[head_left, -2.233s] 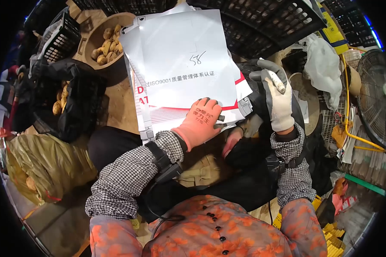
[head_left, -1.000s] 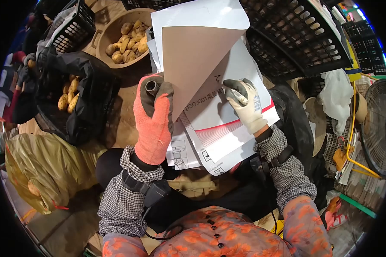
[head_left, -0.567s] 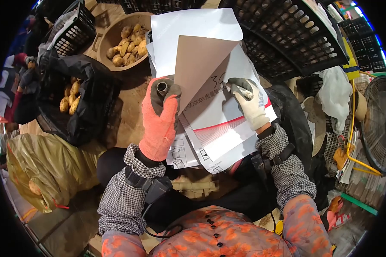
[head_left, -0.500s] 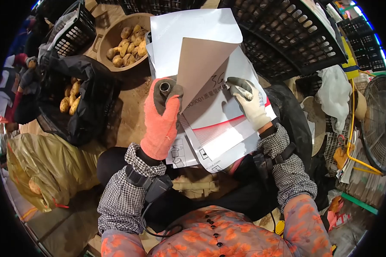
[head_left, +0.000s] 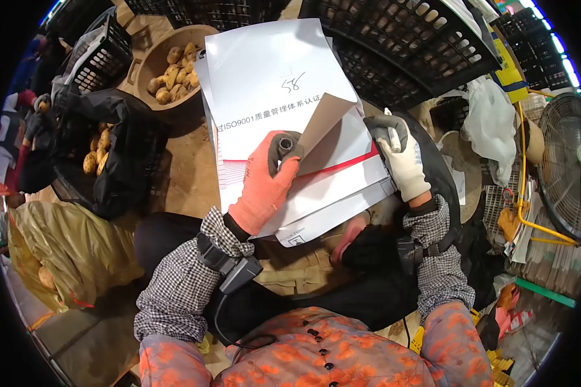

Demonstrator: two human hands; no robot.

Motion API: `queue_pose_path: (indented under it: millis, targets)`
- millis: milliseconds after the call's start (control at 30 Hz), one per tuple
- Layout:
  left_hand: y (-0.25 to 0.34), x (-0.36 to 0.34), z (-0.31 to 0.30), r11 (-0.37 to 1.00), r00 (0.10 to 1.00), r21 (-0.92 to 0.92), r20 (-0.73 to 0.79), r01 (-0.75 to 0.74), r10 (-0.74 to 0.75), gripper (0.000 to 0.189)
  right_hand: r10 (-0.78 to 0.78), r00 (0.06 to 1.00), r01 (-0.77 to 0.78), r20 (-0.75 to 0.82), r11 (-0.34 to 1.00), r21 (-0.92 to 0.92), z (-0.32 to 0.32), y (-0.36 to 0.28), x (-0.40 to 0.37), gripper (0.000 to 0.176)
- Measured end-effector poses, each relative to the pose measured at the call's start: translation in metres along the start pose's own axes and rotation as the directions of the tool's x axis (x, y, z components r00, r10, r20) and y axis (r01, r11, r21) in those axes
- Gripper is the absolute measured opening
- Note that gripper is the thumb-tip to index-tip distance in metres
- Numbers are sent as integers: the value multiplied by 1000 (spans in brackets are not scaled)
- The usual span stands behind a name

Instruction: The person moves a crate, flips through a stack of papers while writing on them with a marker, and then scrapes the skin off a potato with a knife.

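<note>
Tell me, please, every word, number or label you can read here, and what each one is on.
"58": handwritten on the top sheet.
"ISO9001质量管理体系认证": printed lower on that sheet; its start is cut off at the edge.
Small print on the bottom sheet, at its corner: too small to read.
No readable lettering on the cap in the left hand or the marker in the right hand.

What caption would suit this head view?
Orange-gloved left hand pinches a curled sheet corner on a paper stack; white-gloved right hand holds a marker; basin of potatoes beyond.
</note>
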State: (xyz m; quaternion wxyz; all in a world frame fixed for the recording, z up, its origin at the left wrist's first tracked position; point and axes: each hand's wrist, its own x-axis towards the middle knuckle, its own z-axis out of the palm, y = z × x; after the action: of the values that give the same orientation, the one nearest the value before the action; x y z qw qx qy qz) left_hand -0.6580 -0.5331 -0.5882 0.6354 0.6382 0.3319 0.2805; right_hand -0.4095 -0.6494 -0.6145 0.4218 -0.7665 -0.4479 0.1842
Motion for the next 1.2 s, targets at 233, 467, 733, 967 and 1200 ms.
queue_pose_path:
  millis: [233, 467, 733, 967, 1200]
  targets:
    - [-13, -18, 15, 992, 976, 57, 196, -110, 97, 31, 158, 955, -289, 252, 690, 664, 6, -42, -9, 37]
    - [-23, -22, 18, 816, 883, 359, 304, -454, 357, 44, -212, 977, 200, -25, 868, 455, 36, -49, -21, 40]
    - [1, -1, -6, 994, 978, 67, -183, -90, 101, 27, 186, 975, -219, 125, 671, 709, 40, -70, 5, 38]
    - [36, 13, -72, 895, 966, -438, -255, -83, -36, 28, 97, 969, -207, 228, 820, 533, 74, -38, 17, 28]
    - [37, 15, -75, 855, 961, -503, -275, -124, -23, 31, -35, 978, 20, 205, 997, 74, 95, -27, 29, 34]
